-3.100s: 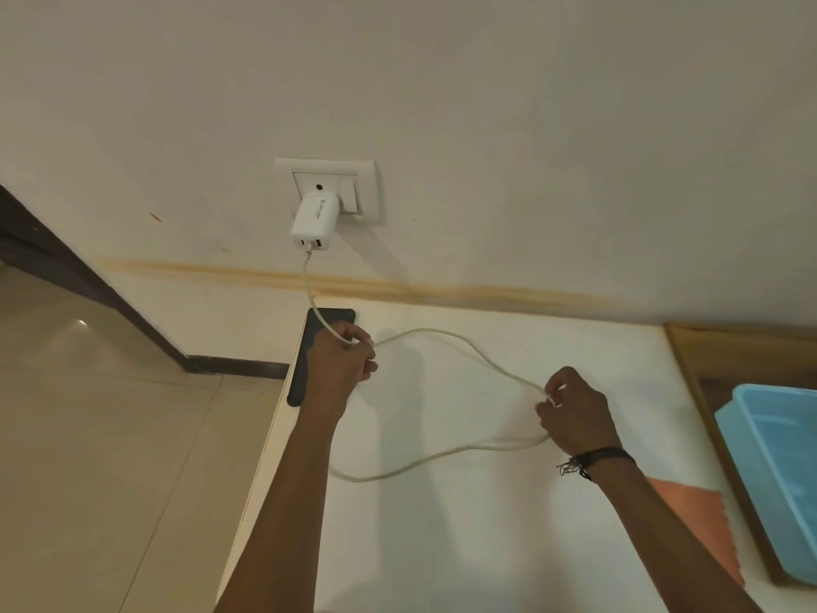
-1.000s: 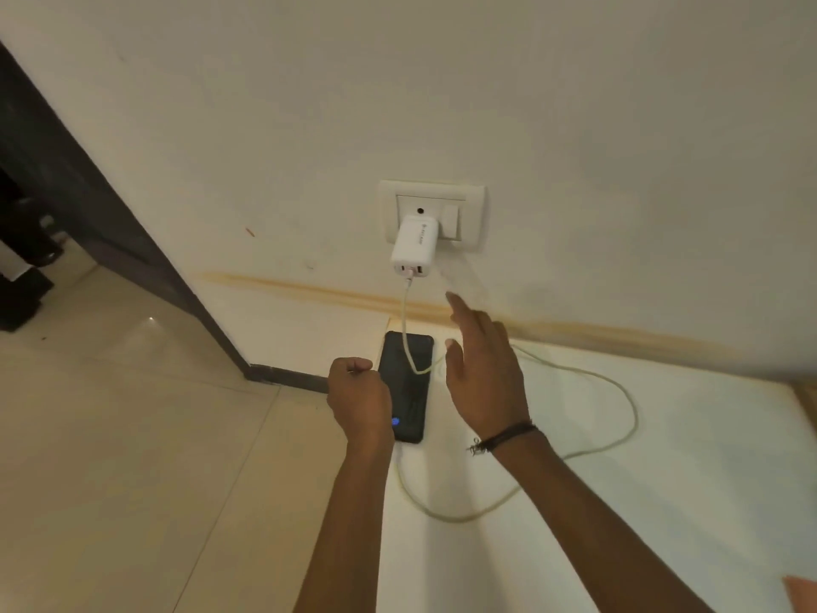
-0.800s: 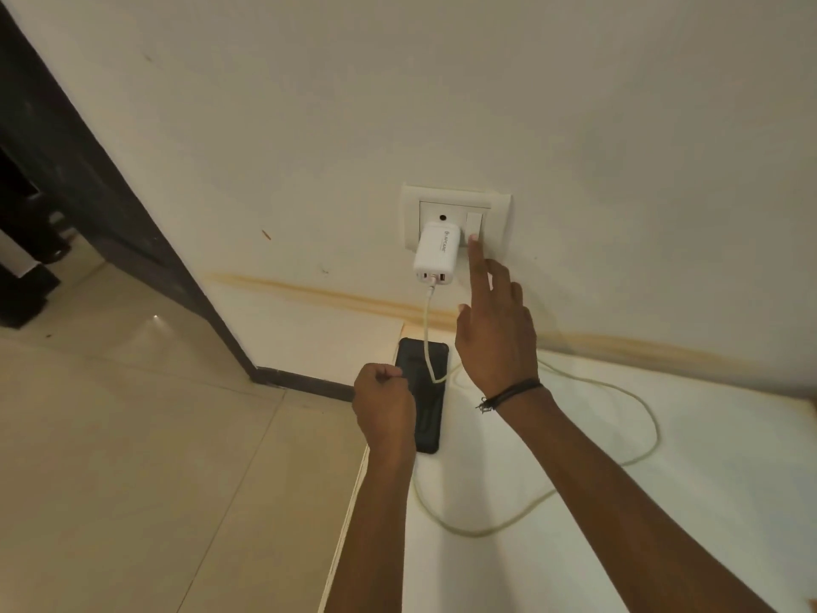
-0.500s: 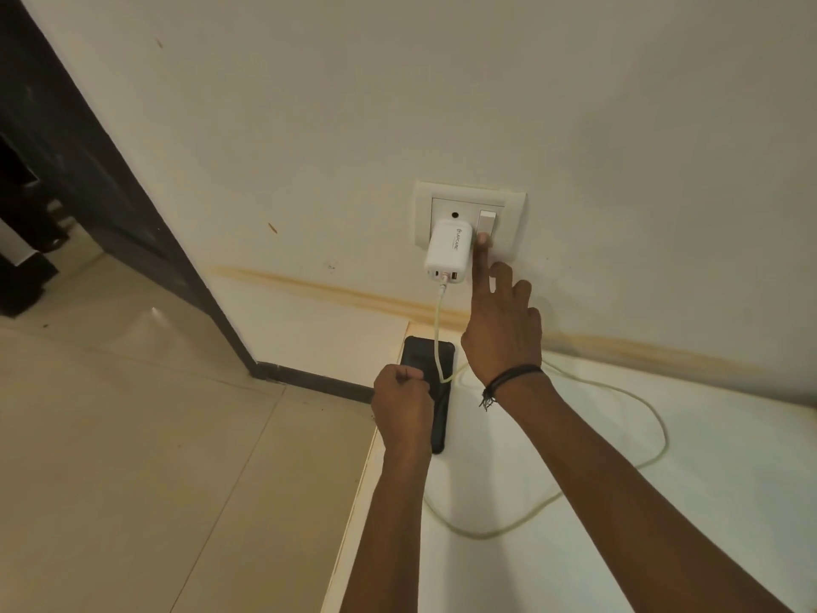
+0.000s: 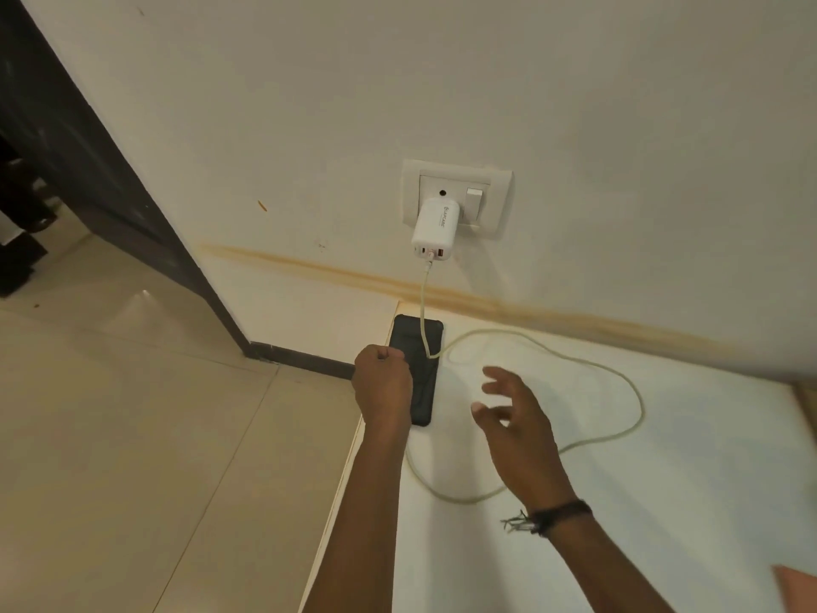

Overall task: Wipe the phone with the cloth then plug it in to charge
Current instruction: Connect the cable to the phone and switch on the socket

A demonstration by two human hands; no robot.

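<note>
A black phone [image 5: 421, 347] lies flat at the left edge of the white counter [image 5: 663, 457], close to the wall. A white charger [image 5: 434, 230] sits in the wall socket plate [image 5: 499, 201], beside the rocker switch [image 5: 474, 200]. Its pale cable [image 5: 610, 378] drops across the phone, loops over the counter and runs back under my left wrist. My left hand [image 5: 383, 382] is a closed fist over the phone's left edge; whether it grips anything is hidden. My right hand [image 5: 515, 420] hovers over the counter, fingers spread, empty. A corner of the orange cloth [image 5: 798, 588] shows at bottom right.
The counter's left edge drops to a beige tiled floor [image 5: 132, 435]. A dark door frame [image 5: 88, 148] runs down the wall at left. A yellowish stain line [image 5: 552, 311] follows the wall base. A wooden edge [image 5: 807, 404] shows at far right.
My right hand has left the wall switch and dropped back over the counter with its fingers spread. The left fist stays at the phone. The view has shifted slightly.
</note>
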